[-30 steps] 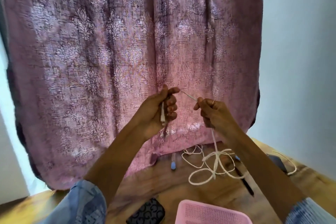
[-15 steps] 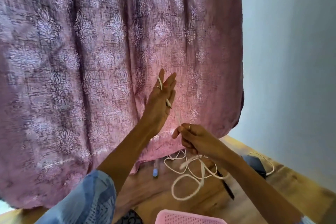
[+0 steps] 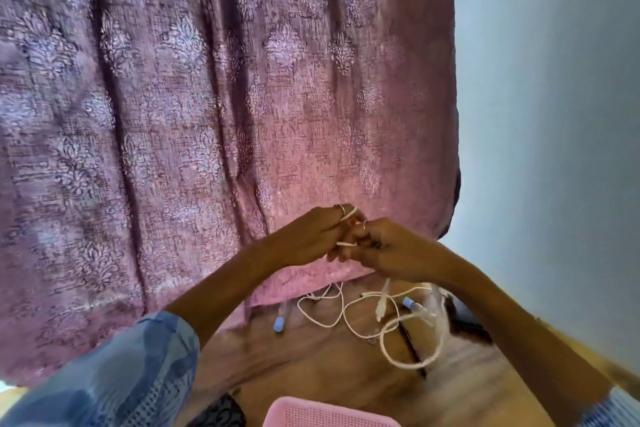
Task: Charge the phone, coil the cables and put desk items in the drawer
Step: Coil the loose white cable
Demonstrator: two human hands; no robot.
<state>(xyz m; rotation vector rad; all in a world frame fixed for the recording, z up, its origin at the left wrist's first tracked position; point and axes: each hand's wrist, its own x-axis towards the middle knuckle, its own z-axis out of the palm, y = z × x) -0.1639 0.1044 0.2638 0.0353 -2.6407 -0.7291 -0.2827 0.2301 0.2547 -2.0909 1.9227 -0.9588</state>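
Note:
Both my hands are raised above the wooden desk (image 3: 311, 367), in front of the pink curtain. My left hand (image 3: 311, 236) has a white cable (image 3: 412, 362) looped around its fingers. My right hand (image 3: 391, 250) touches it and pinches the same cable, which hangs down from that hand to loose loops on the desk. A second thin white cable (image 3: 322, 319) lies tangled beside those loops. A dark patterned phone (image 3: 221, 414) shows at the bottom edge.
A pink mesh basket (image 3: 329, 416) sits at the near edge. Two blue-capped pens (image 3: 278, 322) (image 3: 410, 303) and a black pen (image 3: 410, 343) lie on the desk. A dark object (image 3: 465, 321) rests by the right wall. The curtain (image 3: 225, 114) hangs behind.
My left hand has dropped from its raised open pose and curled over the cable. My right hand rose to meet it, and more cable is wound around the left fingers.

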